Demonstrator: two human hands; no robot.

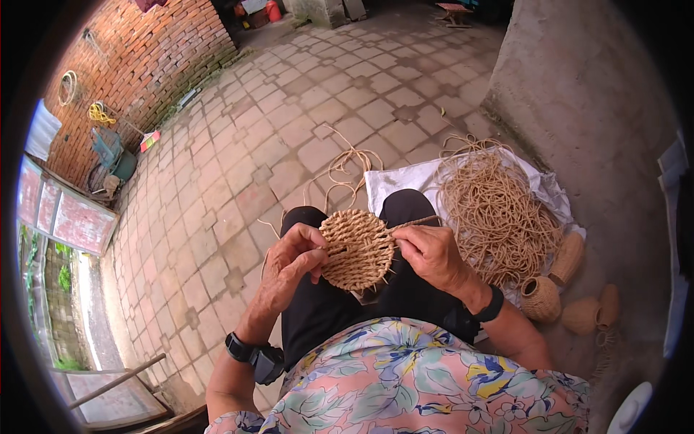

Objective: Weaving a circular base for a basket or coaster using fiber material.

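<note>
A round woven straw-rope disc is held up above my lap, tan and tightly plaited, with short ends sticking out along its right edge. My left hand pinches its left rim between thumb and fingers. At the right rim, my right hand is closed on a strand of twisted straw rope that runs to the disc's edge. Loose rope lies in loops on the paving beyond my knees.
To the right, a big tangled heap of straw rope rests on a white sheet. Several small woven baskets lie beside it near the grey wall. A brick wall and a blue-green cart-like object are at the far left.
</note>
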